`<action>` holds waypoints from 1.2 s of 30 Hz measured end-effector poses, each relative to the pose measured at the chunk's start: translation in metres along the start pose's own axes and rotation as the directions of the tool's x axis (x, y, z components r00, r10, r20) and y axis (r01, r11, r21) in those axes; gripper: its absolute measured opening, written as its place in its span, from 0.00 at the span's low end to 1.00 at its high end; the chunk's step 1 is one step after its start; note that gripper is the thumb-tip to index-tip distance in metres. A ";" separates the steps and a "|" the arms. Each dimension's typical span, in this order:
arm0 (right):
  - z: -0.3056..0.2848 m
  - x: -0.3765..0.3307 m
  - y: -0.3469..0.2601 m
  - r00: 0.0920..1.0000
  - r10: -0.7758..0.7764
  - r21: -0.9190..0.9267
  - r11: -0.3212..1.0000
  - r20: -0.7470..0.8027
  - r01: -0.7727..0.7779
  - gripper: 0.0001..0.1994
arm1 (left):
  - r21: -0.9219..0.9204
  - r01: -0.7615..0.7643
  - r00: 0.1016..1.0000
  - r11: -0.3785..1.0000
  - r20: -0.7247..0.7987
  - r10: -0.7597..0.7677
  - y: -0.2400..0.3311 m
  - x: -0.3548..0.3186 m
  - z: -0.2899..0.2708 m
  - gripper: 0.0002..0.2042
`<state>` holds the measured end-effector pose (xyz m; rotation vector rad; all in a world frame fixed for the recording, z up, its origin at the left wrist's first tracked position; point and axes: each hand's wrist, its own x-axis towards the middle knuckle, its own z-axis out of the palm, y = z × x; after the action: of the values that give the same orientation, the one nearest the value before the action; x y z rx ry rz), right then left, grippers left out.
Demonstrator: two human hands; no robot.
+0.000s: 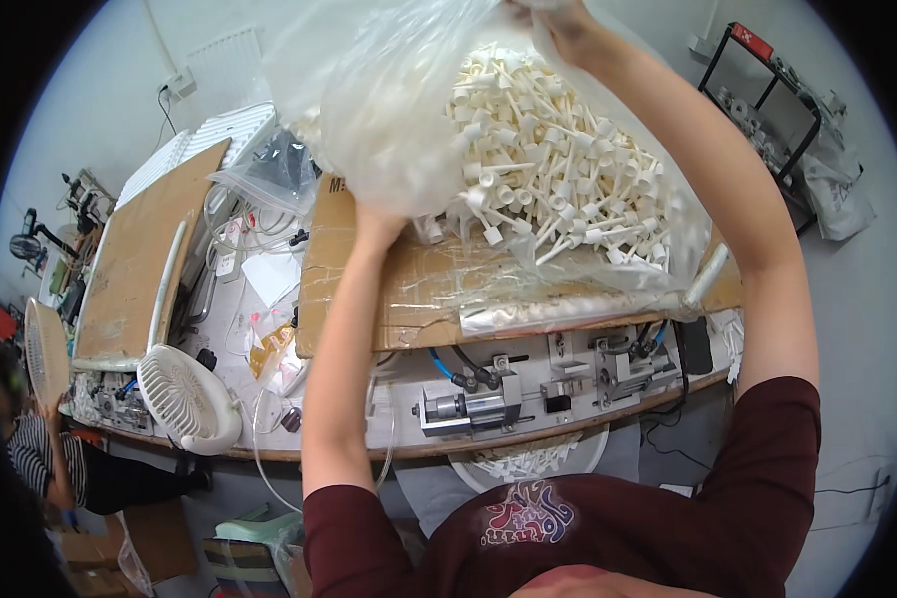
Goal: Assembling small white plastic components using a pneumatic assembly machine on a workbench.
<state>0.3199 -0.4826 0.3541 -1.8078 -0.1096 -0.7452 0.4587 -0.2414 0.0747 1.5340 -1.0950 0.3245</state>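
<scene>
A large clear plastic bag [399, 110] is spread over a cardboard sheet [389, 294] on the bench. Inside its raised mouth lies a heap of small white plastic parts [558, 164], each a thin stem with a cup-shaped end. My right hand [560, 28] is up at the far side, closed on the bag's edge and partly cut off by the picture's top. My left hand [381, 221] reaches into the hanging folds of the bag at the left of the heap; the plastic hides its fingers.
In front of the cardboard sit metal clamping fixtures [468, 409] with blue tubes. Below the bench edge is a basin [578, 458] of white parts. A white fan [189, 399] stands at the left; farther left, a person in a striped top [35, 453] works. A black shelf [767, 100] stands at right.
</scene>
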 end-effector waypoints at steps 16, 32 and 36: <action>-0.017 -0.157 0.045 0.965 0.262 -0.001 0.965 0.009 -0.262 0.12 | 0.554 -0.316 0.948 0.771 0.152 0.280 0.245 -0.109 -0.023 0.28; -0.018 -0.141 -0.008 0.998 -0.064 -0.297 0.953 -0.022 0.055 0.15 | 0.405 0.131 0.988 0.905 0.025 -0.154 0.209 -0.123 0.024 0.20; -0.013 -0.144 -0.015 0.993 -0.120 -0.342 0.933 -0.015 0.108 0.16 | 0.308 0.151 0.982 0.939 0.063 -0.179 0.209 -0.105 0.048 0.20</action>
<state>0.1937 -0.4480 0.2913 -2.1305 -0.0642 -0.9228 0.2245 -0.2146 0.1154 1.9175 -1.0104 0.3197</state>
